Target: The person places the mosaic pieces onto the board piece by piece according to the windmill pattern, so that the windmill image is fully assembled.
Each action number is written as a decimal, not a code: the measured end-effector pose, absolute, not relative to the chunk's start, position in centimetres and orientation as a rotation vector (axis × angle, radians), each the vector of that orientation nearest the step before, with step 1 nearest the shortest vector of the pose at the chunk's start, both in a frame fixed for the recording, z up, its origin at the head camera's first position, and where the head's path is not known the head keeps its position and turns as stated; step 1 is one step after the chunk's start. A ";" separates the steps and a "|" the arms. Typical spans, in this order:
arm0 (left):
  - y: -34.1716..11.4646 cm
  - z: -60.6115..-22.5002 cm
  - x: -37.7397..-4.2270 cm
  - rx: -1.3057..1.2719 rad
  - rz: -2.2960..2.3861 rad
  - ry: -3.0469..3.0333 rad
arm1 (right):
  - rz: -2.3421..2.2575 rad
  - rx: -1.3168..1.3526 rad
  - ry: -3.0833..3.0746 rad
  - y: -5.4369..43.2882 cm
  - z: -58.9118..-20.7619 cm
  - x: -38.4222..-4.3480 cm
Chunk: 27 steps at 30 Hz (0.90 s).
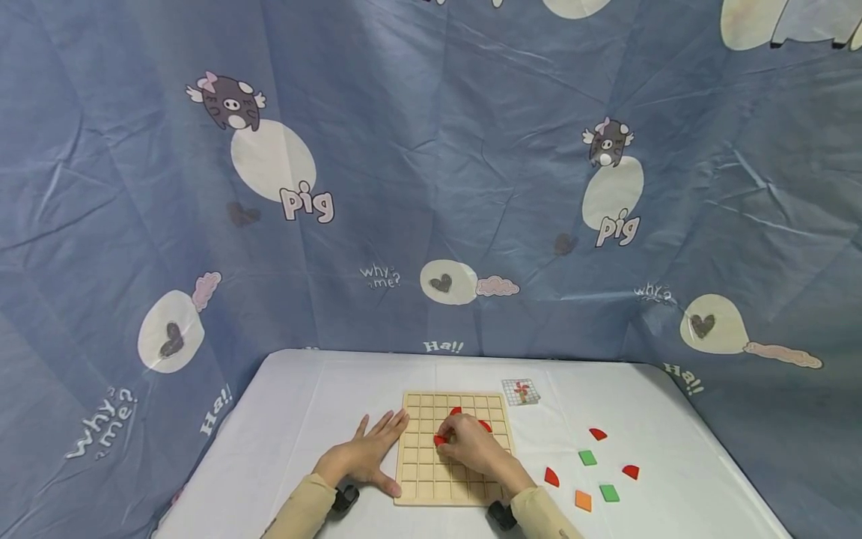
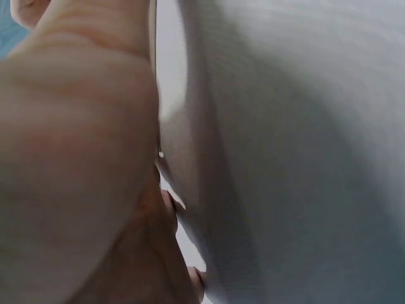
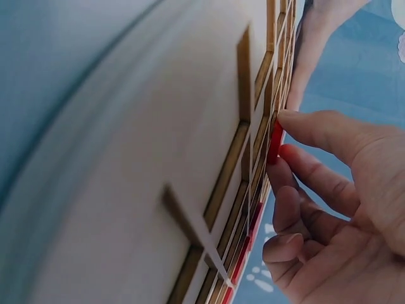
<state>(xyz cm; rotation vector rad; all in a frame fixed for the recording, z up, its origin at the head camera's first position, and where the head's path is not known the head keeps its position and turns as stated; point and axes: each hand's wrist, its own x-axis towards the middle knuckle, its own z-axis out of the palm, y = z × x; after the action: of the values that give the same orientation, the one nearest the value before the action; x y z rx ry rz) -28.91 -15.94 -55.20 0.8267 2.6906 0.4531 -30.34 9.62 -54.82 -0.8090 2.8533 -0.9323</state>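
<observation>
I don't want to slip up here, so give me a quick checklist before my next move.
1. Left hand at the board's left edge: ok.
2. Right hand pinching the held red piece: ok.
3. That piece seated flat in a square: cannot tell.
4. Picture card uncovered: ok, beyond the board's right edge.
5. Loose pieces all placed: not ok; three red quarter-circles, two green pieces and one orange piece remain.

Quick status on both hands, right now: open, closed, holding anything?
Left hand: open, spread at the left edge of the wooden grid board, holding nothing.
Right hand: pinching a red piece at the board.
</observation>
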 end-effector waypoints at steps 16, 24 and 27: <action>-15.9 -55.3 -29.1 0.808 0.468 2.684 | -0.884 -0.797 2.892 9.5 -54.9 -31.1; -15.9 -55.5 -29.3 0.809 0.461 2.682 | -0.853 -0.811 2.914 9.4 -54.7 -31.2; -15.9 -55.6 -29.3 0.813 0.457 2.680 | -0.850 -0.814 2.924 9.4 -54.6 -31.1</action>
<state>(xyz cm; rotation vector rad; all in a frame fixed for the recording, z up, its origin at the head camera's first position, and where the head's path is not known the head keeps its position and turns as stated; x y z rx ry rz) -29.27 -15.89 -55.55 0.8135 2.6802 0.4568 -31.09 9.40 -54.61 -0.8141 2.9242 -0.8497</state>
